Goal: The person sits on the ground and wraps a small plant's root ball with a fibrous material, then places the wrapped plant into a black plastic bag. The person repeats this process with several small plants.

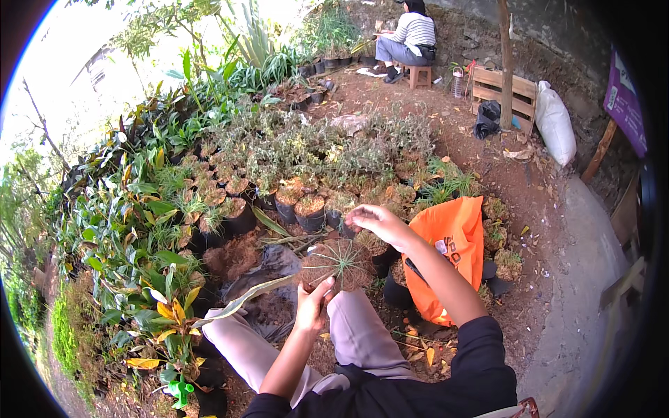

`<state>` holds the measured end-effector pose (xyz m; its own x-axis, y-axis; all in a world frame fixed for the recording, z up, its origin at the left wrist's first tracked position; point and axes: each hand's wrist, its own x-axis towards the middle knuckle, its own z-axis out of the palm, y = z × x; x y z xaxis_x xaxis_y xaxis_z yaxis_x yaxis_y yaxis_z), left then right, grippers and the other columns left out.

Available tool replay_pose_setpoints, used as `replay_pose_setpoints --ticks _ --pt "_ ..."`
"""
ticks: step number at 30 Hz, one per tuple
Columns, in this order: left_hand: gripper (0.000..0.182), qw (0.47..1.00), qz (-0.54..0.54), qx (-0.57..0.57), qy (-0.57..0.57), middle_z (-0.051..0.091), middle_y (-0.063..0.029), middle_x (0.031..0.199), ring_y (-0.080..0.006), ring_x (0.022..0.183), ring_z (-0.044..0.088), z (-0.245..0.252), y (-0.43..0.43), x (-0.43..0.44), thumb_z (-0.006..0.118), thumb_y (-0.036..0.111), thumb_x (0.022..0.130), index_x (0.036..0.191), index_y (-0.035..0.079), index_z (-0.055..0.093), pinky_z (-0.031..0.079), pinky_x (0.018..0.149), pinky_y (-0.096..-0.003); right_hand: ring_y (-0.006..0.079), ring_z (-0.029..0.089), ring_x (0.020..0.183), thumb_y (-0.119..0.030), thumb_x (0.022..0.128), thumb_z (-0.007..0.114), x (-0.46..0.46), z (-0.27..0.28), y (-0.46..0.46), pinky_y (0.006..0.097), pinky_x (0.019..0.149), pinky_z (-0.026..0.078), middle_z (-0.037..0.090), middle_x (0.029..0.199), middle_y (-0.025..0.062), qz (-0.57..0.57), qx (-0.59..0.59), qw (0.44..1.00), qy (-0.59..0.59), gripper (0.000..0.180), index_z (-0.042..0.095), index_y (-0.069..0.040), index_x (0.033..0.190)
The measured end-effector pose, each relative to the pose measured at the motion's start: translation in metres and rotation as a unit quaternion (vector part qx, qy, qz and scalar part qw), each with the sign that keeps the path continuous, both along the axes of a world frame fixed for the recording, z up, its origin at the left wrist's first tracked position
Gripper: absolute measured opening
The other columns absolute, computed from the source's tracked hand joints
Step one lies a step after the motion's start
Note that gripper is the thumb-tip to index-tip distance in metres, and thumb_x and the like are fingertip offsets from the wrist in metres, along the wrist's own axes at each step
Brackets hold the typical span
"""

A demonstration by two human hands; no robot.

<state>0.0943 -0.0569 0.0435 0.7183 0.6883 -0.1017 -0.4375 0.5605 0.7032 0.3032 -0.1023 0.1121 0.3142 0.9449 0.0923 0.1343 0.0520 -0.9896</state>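
My left hand [312,305] holds a round ball of brown fibre [321,266] by its near edge, above my knees. Green string [343,259] crosses the ball and meets in a star pattern on the side facing me. A long leaf [245,299] sticks out from the ball's left side. My right hand [373,222] is raised just beyond and to the right of the ball, fingers bent; whether it pinches a strand of string cannot be made out. Loose brown fibre [269,311] lies on a dark plastic sheet [277,261] beyond my left knee.
Potted plants in black bags [310,214] stand ahead; leafy plants [151,219] crowd the left. An orange bag [460,235] lies close on the right. Farther off are a seated person [413,34], a wooden pallet [488,86], a white sack [555,123] and a black plastic bag [487,119].
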Motion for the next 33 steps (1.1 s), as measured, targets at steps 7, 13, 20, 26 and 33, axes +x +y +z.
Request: replay_pose_setpoints --ticks 7,13,20,26,33 --pt "0.031 1.000 -0.011 -0.006 0.001 0.057 -0.0066 0.099 -0.0151 0.085 0.058 -0.008 0.004 -0.003 0.058 0.006 0.081 0.110 0.003 0.047 0.052 0.063 -0.0257 0.0193 0.053 0.099 -0.011 0.077 0.062 -0.013 0.022 -0.018 0.0323 0.087 0.040 0.056 0.102 0.0075 0.087 0.038 0.977 -0.190 0.017 0.065 -0.006 0.093" --pt "0.037 1.000 -0.017 -0.010 0.014 0.055 -0.0100 0.110 -0.0214 0.099 0.056 -0.006 0.000 -0.004 0.056 0.007 0.082 0.116 0.002 0.043 0.052 0.078 -0.0351 0.0228 0.052 0.102 -0.011 0.073 0.065 -0.018 0.029 -0.020 0.0349 0.091 0.037 0.056 0.102 0.0079 0.077 0.054 0.942 -0.321 0.015 0.066 -0.008 0.088" --pt "0.036 0.997 0.003 -0.072 -0.013 0.054 -0.0126 0.093 -0.0223 0.082 0.059 0.000 0.001 -0.003 0.066 0.005 0.076 0.101 0.000 0.041 0.054 0.068 -0.0379 0.0230 0.054 0.100 -0.009 0.073 0.065 -0.026 0.038 -0.027 0.0341 0.088 0.041 0.056 0.105 0.0085 0.042 0.060 0.935 -0.347 0.014 0.065 -0.006 0.086" --pt "0.032 0.999 0.013 -0.039 0.018 0.060 -0.0078 0.093 -0.0155 0.080 0.061 -0.006 0.007 -0.016 0.066 0.007 0.076 0.103 0.002 0.049 0.054 0.064 -0.0277 0.0236 0.055 0.095 -0.006 0.072 0.063 -0.035 0.031 -0.015 0.0335 0.083 0.044 0.057 0.100 0.0086 0.061 0.076 0.923 -0.373 0.011 0.064 -0.004 0.083" --pt "0.044 0.995 0.073 -0.024 0.069 0.058 -0.0043 0.101 -0.0131 0.090 0.056 -0.017 0.013 -0.051 0.072 0.019 0.073 0.108 0.006 0.048 0.047 0.073 -0.0285 0.0221 0.055 0.094 -0.001 0.077 0.058 -0.067 0.014 0.020 0.0340 0.083 0.042 0.058 0.095 0.0076 0.114 0.088 0.940 -0.310 0.004 0.056 0.000 0.080"
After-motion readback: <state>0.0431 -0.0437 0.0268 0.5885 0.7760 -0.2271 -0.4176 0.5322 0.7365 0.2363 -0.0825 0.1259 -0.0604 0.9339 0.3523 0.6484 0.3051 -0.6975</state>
